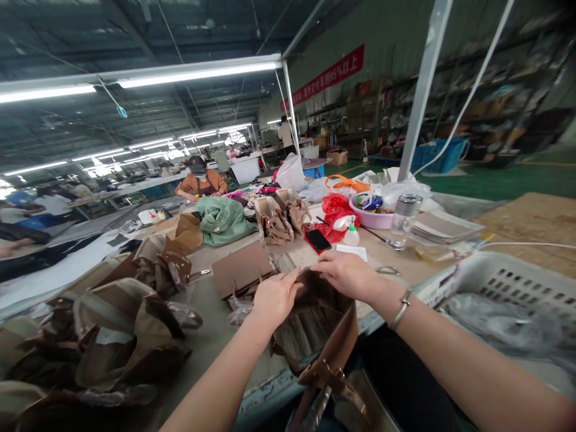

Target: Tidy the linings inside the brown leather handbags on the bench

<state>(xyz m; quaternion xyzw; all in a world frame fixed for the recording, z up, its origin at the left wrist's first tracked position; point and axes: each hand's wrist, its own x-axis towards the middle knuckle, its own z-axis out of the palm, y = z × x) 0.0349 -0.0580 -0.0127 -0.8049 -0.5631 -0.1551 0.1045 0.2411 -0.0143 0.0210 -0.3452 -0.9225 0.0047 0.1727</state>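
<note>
A brown handbag (341, 348) stands at the table's near edge, its mouth facing up and its light lining showing. My left hand (275, 297) is closed on the bag's far rim, with the fingers pressed together along the edge. A little to the right, my right hand (344, 274) has its bent fingers over the same rim and the thumb on the inner side. The bag's straps, partly wrapped in clear plastic, hang toward me over the edge. Just beyond my left hand lies a flat brown panel (240, 267) with thin straps.
Several unfinished brown bags (121, 336) crowd the left. Farther back are a green cloth bundle (222, 221), a phone (318, 240), a glue bottle (352, 234), a clear jar (402, 222) and a purple basin (375, 217). A white basket (508, 276) stands right. A co-worker (202, 180) sits across.
</note>
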